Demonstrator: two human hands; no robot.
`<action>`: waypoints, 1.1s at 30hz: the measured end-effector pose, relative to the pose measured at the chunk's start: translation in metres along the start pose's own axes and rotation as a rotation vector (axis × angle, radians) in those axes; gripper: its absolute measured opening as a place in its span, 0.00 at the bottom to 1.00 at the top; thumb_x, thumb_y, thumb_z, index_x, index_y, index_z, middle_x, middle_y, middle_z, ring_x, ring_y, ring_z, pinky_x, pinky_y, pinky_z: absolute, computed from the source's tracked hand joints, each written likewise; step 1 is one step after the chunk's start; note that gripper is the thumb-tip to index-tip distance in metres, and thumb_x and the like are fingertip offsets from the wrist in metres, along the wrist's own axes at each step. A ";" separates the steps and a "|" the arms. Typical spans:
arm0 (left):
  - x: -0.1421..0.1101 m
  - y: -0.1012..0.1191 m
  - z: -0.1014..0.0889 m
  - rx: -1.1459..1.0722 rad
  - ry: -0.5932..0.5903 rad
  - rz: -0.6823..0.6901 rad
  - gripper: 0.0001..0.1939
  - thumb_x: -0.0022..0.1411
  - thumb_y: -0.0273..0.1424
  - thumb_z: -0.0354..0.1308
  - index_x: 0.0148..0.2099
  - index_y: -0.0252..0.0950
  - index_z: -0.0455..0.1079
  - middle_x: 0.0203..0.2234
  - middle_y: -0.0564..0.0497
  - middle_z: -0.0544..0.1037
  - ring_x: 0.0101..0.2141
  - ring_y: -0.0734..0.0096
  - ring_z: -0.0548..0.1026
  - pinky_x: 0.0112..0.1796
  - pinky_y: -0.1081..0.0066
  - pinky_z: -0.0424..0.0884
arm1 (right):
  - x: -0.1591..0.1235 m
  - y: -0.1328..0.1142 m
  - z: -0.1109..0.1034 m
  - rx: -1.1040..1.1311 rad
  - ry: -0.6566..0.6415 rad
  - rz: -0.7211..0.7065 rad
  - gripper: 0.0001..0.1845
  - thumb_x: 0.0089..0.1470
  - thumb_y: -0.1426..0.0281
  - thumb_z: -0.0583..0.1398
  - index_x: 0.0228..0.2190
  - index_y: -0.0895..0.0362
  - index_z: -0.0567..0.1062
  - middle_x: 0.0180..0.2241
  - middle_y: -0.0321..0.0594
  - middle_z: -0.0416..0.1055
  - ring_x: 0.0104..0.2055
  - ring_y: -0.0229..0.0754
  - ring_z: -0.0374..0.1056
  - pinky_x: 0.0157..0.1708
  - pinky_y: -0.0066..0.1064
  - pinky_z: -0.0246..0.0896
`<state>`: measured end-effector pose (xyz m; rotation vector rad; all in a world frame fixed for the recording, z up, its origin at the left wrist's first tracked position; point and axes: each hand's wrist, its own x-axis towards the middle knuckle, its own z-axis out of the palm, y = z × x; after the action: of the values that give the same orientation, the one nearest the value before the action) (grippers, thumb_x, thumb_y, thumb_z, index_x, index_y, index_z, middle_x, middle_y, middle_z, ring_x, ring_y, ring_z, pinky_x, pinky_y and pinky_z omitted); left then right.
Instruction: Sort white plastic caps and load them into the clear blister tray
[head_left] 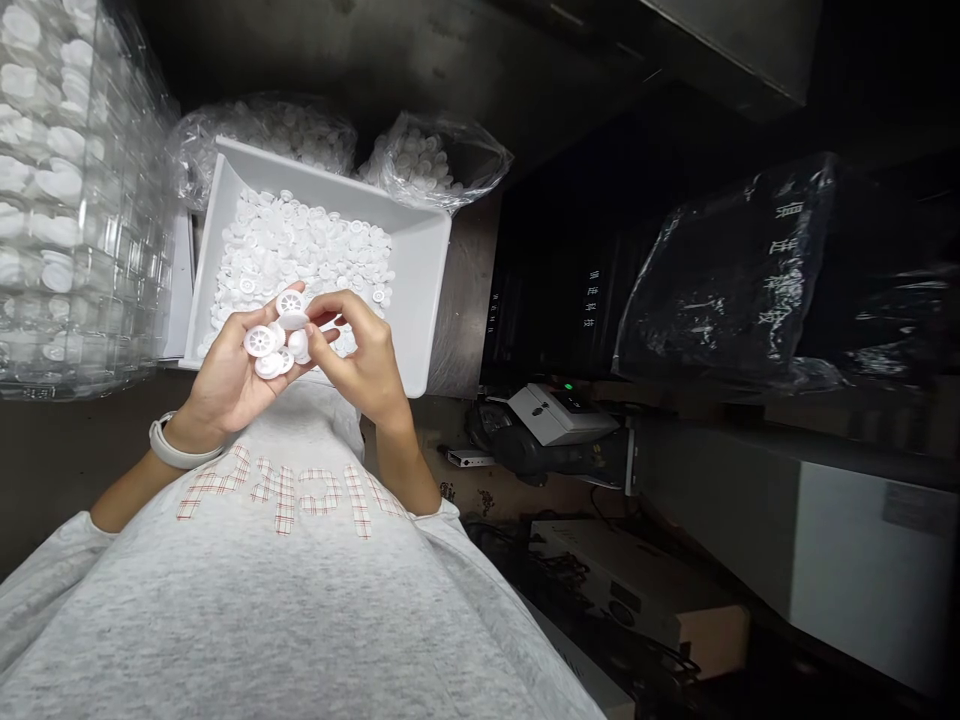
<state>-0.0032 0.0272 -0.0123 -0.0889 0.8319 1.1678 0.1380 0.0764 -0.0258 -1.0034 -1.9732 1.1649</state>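
Observation:
Several small white plastic wheel-like parts (261, 342), round with spokes, rest in the cupped palm of my left hand (232, 375). My right hand (364, 355) pinches one white disc (293, 319) at its edge, just over the others in the palm. Both hands are above the near side of a light grey plastic bin (416, 300). A layer of the same kind of white parts (307, 240) covers much of the bin's floor. Some of the parts in my palm are hidden behind fingers and each other.
Stacked clear trays (112, 230) of white parts rise at the left. Behind the bin are clear plastic bags (431, 165) of white pieces. On the right are black wrapped packages (720, 280), a white device (562, 413) with a green light, and boxes (637, 590) lower down.

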 end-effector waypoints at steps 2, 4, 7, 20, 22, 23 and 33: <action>-0.001 0.001 0.001 -0.008 0.003 0.006 0.28 0.70 0.32 0.45 0.70 0.33 0.56 0.55 0.44 0.74 0.57 0.60 0.73 0.57 0.61 0.71 | 0.000 0.000 0.000 0.028 -0.004 0.013 0.08 0.61 0.66 0.59 0.38 0.59 0.70 0.39 0.37 0.71 0.41 0.30 0.67 0.44 0.27 0.62; -0.002 0.001 0.002 -0.011 0.008 0.013 0.27 0.70 0.31 0.44 0.69 0.33 0.58 0.55 0.45 0.74 0.58 0.62 0.72 0.58 0.63 0.71 | 0.002 0.000 -0.002 0.079 -0.009 0.045 0.09 0.61 0.65 0.59 0.38 0.59 0.70 0.38 0.36 0.71 0.40 0.29 0.67 0.43 0.25 0.63; -0.003 0.002 0.003 -0.002 0.024 0.009 0.26 0.69 0.31 0.44 0.67 0.31 0.61 0.53 0.45 0.75 0.58 0.64 0.71 0.57 0.68 0.72 | 0.005 0.000 -0.003 0.147 -0.017 0.075 0.10 0.60 0.65 0.60 0.37 0.60 0.70 0.37 0.36 0.71 0.38 0.28 0.67 0.42 0.23 0.64; -0.003 0.000 -0.004 0.060 -0.013 0.022 0.31 0.68 0.35 0.46 0.71 0.34 0.56 0.60 0.45 0.71 0.64 0.58 0.65 0.59 0.64 0.69 | 0.016 0.008 -0.005 0.333 0.025 0.313 0.18 0.53 0.57 0.61 0.32 0.60 0.67 0.34 0.37 0.67 0.36 0.29 0.64 0.34 0.22 0.62; -0.003 0.000 -0.005 0.062 -0.034 0.024 0.32 0.68 0.35 0.46 0.72 0.34 0.53 0.61 0.44 0.70 0.64 0.56 0.64 0.59 0.61 0.68 | 0.018 0.011 -0.005 0.345 0.040 0.334 0.19 0.53 0.57 0.60 0.31 0.60 0.65 0.33 0.37 0.66 0.36 0.29 0.63 0.34 0.21 0.60; -0.004 0.000 -0.005 0.066 -0.031 0.026 0.33 0.68 0.35 0.46 0.73 0.33 0.52 0.61 0.43 0.70 0.65 0.55 0.64 0.59 0.61 0.68 | 0.019 0.013 -0.006 0.349 0.036 0.347 0.19 0.52 0.57 0.60 0.31 0.60 0.64 0.33 0.37 0.66 0.36 0.28 0.62 0.34 0.21 0.60; -0.008 0.005 -0.006 0.139 -0.104 -0.031 0.30 0.70 0.38 0.42 0.67 0.28 0.63 0.60 0.41 0.70 0.66 0.54 0.62 0.60 0.62 0.67 | 0.020 0.020 -0.003 0.515 -0.090 0.444 0.23 0.50 0.53 0.60 0.30 0.59 0.58 0.33 0.38 0.61 0.34 0.29 0.59 0.31 0.21 0.59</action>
<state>-0.0115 0.0205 -0.0103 0.0723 0.8148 1.0735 0.1363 0.1011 -0.0396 -1.1436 -1.4185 1.8674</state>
